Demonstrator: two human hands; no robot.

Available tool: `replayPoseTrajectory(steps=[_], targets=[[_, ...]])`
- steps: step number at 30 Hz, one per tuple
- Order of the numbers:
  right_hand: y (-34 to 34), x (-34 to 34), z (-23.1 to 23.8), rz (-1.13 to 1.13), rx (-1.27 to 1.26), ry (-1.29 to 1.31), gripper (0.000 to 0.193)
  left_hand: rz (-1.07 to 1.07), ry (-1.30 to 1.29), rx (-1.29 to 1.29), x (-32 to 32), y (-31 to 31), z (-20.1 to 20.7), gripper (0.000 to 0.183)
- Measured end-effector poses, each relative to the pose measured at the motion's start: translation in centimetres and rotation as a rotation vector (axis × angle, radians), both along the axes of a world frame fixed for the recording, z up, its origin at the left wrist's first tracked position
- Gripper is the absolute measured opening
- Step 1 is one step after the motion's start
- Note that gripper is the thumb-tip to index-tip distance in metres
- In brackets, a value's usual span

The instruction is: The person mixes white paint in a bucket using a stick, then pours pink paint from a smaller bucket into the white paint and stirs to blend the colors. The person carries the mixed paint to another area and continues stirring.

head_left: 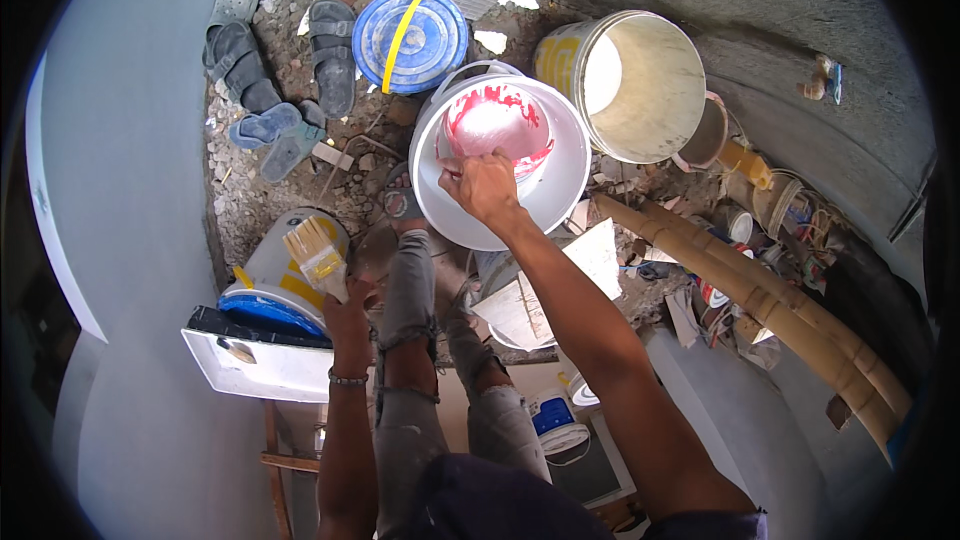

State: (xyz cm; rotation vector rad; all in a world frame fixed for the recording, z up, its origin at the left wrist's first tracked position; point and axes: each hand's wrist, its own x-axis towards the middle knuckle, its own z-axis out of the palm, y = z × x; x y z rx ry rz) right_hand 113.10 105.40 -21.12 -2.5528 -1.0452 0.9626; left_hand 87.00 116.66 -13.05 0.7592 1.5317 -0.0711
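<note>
My left hand [348,308] is closed round the handle of a wide paintbrush [318,252], whose pale bristles point up and away. Ahead of me is a large white bucket [562,185], and a smaller pail [492,120] with red paint smears sits inside it. At the near rim of that pail, my right hand [484,185] has its fingers curled, gripping the pail's edge. Light glares on the pail's inside, so I cannot tell how much it holds.
A blue-lidded bucket [410,45] with a yellow strip stands behind, and an open bucket [645,90] to its right. Sandals [333,55] lie on rubble at the far left. Long brown tubes [745,295] lean at right. A bucket [290,255] lies near my left hand.
</note>
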Motion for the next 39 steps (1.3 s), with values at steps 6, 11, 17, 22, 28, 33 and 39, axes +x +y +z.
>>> replayPoseTrajectory(steps=[6,11,17,22,28,33,39], targets=[[-1.5,-0.2,4.2,-0.064,-0.016,0.04,0.028,0.001,-0.009,-0.023,0.0,0.1,0.7,0.024],[-3.4,-1.3,4.8,-0.027,0.084,-0.113,0.025,-0.064,-0.014,-0.005,1.2,0.7,2.2,0.021],[-3.7,-0.9,8.6,-0.027,-0.021,0.009,0.031,-0.106,-0.06,0.008,1.6,1.7,1.6,0.02],[-4.4,-0.5,10.6,-0.022,-0.049,0.033,0.031,-0.009,-0.03,-0.013,1.7,1.1,1.6,0.023],[-4.3,-0.3,11.9,-0.047,-0.08,0.086,0.029,0.026,0.056,-0.057,0.2,0.3,2.0,0.025],[-3.6,0.0,14.2,-0.126,-0.15,0.226,0.032,0.01,0.061,-0.044,-0.3,0.2,2.4,0.024],[-4.0,-0.1,12.9,-0.165,-0.129,0.207,0.031,-0.034,0.028,-0.057,0.3,0.9,2.1,0.025]])
